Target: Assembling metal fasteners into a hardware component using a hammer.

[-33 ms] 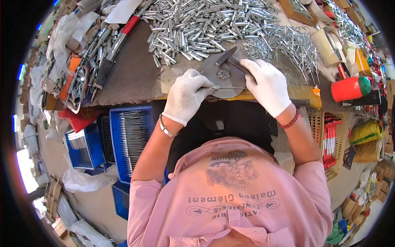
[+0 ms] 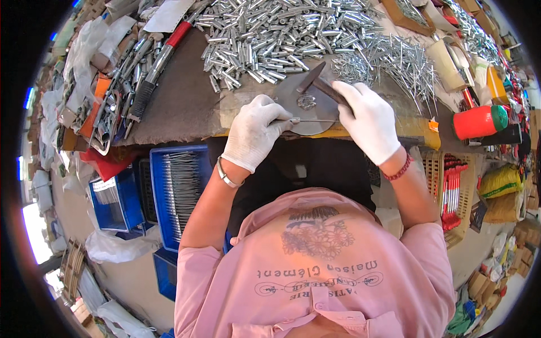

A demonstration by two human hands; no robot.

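My left hand (image 2: 253, 128), in a white glove, is closed in a pinch at the table's near edge. Its thumb and fingertips hold one end of a thin metal rod (image 2: 318, 120), where a small metal fitting shows. In a matching glove, my right hand (image 2: 373, 121) is wrapped round the handle of a hammer (image 2: 313, 79). The dark hammer head is above a grey round plate (image 2: 288, 94), to the far side of the rod. A worn round metal piece (image 2: 306, 101) lies on that plate. The rod's right end reaches up to my right hand.
Heaped metal tubes (image 2: 270, 42) cover the far table, with thin pins (image 2: 403, 65) to their right. Assorted tools (image 2: 149, 79) lie left. A red and green roll (image 2: 480, 122) stands right. A blue crate of rods (image 2: 180, 194) and a yellow basket (image 2: 465, 203) flank my lap.
My right hand and the hammer have shifted very slightly right and toward me. The left hand and the rod look the same.
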